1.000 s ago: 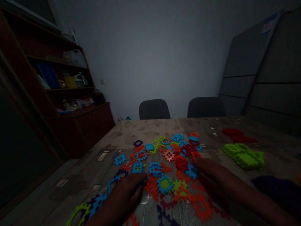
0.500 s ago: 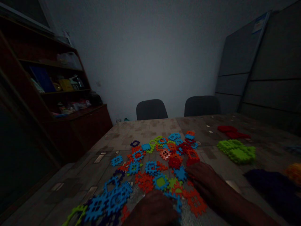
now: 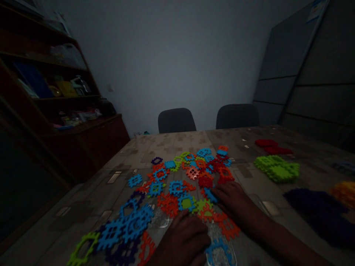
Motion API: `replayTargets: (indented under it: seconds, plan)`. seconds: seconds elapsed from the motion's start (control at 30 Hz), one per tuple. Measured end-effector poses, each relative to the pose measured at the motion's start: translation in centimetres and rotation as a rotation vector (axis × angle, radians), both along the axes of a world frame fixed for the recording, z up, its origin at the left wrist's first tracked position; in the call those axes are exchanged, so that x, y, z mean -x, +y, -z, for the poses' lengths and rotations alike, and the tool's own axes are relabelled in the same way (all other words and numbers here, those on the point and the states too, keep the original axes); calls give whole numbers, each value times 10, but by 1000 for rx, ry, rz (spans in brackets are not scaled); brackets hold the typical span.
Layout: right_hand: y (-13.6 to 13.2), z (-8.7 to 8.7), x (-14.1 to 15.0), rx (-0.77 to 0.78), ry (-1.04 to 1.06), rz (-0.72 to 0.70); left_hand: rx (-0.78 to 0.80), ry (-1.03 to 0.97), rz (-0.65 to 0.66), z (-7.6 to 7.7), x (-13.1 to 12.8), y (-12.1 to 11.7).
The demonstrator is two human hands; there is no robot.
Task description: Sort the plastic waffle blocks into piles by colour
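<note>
Has the right hand (image 3: 234,197) out over the middle of the counter (image 3: 155,146), with fingers close together and bent down to a blue toothed tile (image 3: 210,195); close against it at the tips, but cannot tell whether pinching. Holds the left hand (image 3: 184,236) nearer the near edge, with fingers curled and pressed together; cannot tell about any grip (palm side hidden from above).

Just beyond the left hand, shows a blue tile with a green centre (image 3: 186,203); between that hand and the right forearm, an orange windowed tile (image 3: 229,226), and nearer the near edge a blue frame tile (image 3: 220,244). Past the right fingertips, shows a dark red tile (image 3: 206,181) in the loose, overlapping spread of mixed colours running toward the far edge. Toward the near left corner, shows a blue windowed tile (image 3: 111,232) and a yellow-green frame tile (image 3: 92,237).

Along the right edge, has things sorted by colour (all dim in this light): red pieces (image 3: 270,146) toward the far right corner, then a bright green pile (image 3: 277,169), a navy pile (image 3: 316,212) and, beside it, an orange pile (image 3: 344,194).
</note>
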State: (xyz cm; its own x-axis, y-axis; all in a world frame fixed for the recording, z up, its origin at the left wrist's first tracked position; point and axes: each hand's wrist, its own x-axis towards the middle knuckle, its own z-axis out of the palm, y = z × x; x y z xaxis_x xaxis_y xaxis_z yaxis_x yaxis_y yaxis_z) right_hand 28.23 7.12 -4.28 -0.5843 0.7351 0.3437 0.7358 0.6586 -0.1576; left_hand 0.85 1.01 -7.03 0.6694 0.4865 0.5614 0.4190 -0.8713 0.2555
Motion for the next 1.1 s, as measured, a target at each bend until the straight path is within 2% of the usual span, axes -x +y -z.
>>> replayTargets:
  seconds: [0.17, 0.37, 0.43, 0.5, 0.63, 0.7, 0.83, 0.9, 1.0, 1.1]
  plan:
    - [2, 0, 1, -33, 12, -4, -34, 206, 64, -16, -4, -3]
    - [4, -3, -9, -91, 137, 25, -103, 83, 16, -19, -5, -3]
    - [6, 2, -16, -113, 196, 76, -61, 4, -32, -25, 0, -2]
    - [10, 9, -23, -124, 233, 138, 22, -24, -135, -33, 9, 2]
    - [13, 11, -29, -145, 271, 201, 107, 43, -348, -40, 30, 17]
    - [6, 2, -25, -134, 271, 161, 85, 75, -377, -38, 36, 24]
    - [-24, -20, -5, 8, 218, -19, 58, 131, -350, -34, 37, 27]
    - [-37, -26, 4, 28, 203, -44, 57, 132, -348, -34, 35, 27]
    - [-46, -26, 11, 57, 138, -51, 37, 103, -326, -35, 33, 28]
    - [-38, -18, 9, 114, 34, -47, 0, 64, -277, -39, 31, 27]
